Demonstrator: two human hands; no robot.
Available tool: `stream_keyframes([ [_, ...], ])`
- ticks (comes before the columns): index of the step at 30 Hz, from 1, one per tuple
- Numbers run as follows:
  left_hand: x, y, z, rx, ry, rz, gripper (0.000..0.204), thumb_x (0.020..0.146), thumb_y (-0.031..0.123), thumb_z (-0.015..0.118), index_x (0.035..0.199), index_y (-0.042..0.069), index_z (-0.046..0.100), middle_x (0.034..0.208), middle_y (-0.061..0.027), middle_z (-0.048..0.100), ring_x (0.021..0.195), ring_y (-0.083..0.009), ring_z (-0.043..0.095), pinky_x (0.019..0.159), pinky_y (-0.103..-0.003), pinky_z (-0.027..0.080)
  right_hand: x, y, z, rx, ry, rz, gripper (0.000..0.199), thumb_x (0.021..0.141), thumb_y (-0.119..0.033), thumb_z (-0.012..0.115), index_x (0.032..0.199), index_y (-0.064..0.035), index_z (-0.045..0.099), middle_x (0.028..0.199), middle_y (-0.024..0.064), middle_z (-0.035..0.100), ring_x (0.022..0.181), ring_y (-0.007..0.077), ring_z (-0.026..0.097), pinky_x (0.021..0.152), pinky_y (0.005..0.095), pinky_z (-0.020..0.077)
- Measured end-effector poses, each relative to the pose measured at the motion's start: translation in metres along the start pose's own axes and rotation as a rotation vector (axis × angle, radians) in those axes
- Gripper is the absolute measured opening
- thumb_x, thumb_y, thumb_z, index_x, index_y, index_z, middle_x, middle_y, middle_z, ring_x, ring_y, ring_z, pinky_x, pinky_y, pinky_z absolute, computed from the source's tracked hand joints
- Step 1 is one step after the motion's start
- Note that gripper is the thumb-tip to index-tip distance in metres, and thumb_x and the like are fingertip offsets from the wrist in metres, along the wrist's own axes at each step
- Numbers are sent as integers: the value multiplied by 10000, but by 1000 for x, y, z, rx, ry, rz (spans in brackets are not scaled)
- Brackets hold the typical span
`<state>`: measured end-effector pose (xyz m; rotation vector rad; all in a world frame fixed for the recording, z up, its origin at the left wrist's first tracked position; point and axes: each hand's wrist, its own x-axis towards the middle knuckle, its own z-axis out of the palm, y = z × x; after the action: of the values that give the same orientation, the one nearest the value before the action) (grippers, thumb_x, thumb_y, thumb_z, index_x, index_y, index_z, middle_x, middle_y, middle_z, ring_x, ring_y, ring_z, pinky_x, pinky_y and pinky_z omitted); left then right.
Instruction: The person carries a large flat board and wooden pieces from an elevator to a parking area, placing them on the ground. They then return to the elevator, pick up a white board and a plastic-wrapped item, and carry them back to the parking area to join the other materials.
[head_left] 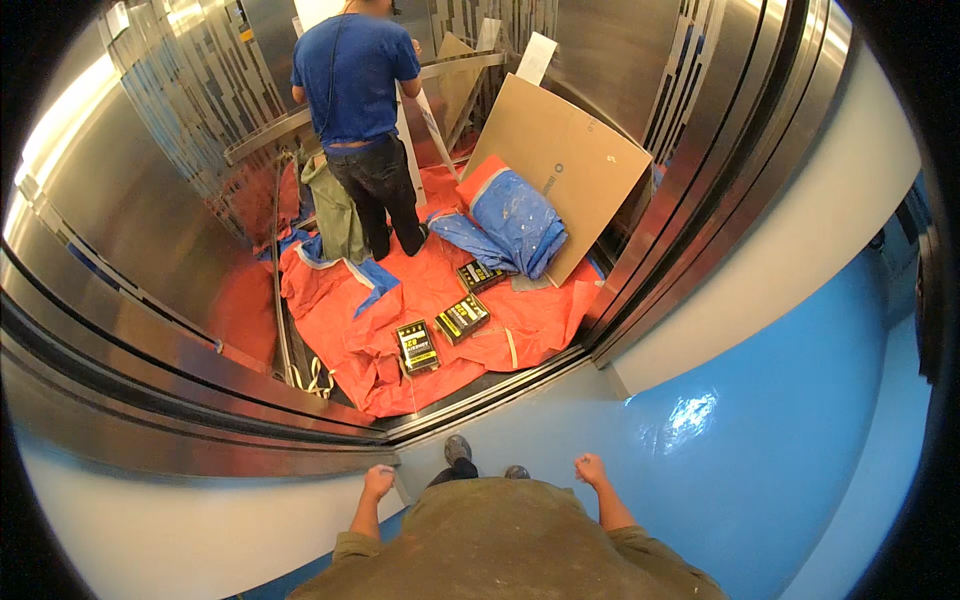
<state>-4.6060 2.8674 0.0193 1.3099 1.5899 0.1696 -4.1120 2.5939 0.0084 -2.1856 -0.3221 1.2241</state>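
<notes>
At the lower left, my left hand (379,482) hangs with its fingers curled in, and nothing shows in it. My right hand (590,469) is likewise a loose fist with nothing visible inside, over the blue floor. Both are apart from everything around them. Ahead, past a metal door sill (480,405), an orange tarp (375,350) covers the elevator floor. Black and yellow packages lie on it: one near the sill (417,347), another to its right (462,318), and a third farther back (480,275), partly against a folded blue tarp (520,220).
A person in a blue shirt (350,75) stands in the elevator, facing away. A large cardboard sheet (560,160) leans at the right, with white boards behind. Olive cloth (335,205) lies beside the person's legs. Metal door frames (690,190) flank the opening; shiny blue floor (740,400) extends right.
</notes>
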Motion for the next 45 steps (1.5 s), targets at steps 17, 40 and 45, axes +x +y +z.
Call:
stream_keyframes([
  [17,-71,-79,37,45,-15,-188,232,657,119,635,869,28,664,686,-113,649,604,-172,647,552,-283,511,2,28,-13,-117,-174,69,164,783,-172,563,855,-28,589,701,94,623,546,185,612,481,332,510],
  [40,-73,-85,44,144,-18,-167,207,664,231,596,773,92,702,680,-76,667,642,-173,660,658,-277,515,22,49,-11,-226,-226,-8,153,706,-121,533,671,2,616,600,95,625,516,171,624,461,304,514],
  [45,-75,-67,51,141,-8,-174,203,669,239,598,788,113,705,678,-70,667,655,-180,656,674,-296,514,35,42,-14,-196,-226,-1,143,714,-148,563,724,-20,627,638,90,632,536,162,616,481,308,519],
])
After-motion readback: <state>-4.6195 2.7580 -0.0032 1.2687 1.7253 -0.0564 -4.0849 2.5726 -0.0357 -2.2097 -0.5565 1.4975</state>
